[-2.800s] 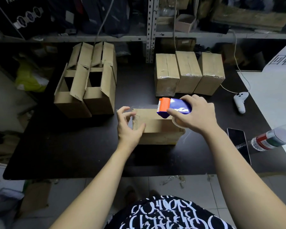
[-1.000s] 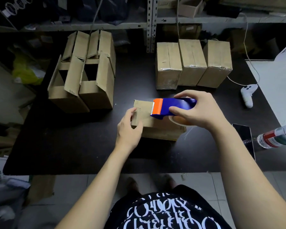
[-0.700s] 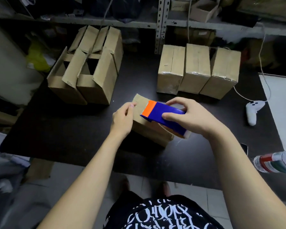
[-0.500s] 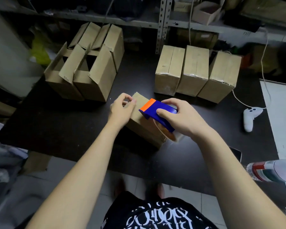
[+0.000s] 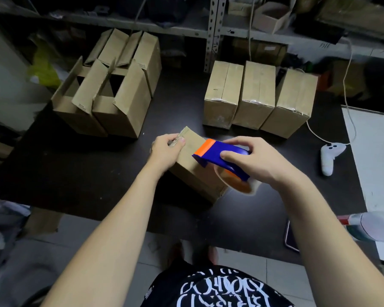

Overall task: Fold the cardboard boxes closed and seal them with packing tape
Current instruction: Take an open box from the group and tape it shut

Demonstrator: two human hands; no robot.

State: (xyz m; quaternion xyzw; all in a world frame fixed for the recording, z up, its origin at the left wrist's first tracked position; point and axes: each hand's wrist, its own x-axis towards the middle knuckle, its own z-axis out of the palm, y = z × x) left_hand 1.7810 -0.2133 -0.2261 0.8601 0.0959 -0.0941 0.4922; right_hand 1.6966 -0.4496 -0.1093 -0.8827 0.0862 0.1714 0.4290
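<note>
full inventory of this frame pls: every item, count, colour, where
box being taped: 1, brown, centre of table
tape dispenser: 1, blue and orange, in right hand
sealed boxes: 3, brown, back right of table
open boxes: 4 it seems, brown, back left of table
controller: 1, white, right side of table
phone: 1, dark, near edge, partly behind right arm
bottle: 1, white with red band, far right, blurred
table: 1, black
shelf: 1, grey metal, behind table
left hand: 1, grips the box's far end
right hand: 1, grips the tape dispenser
</note>
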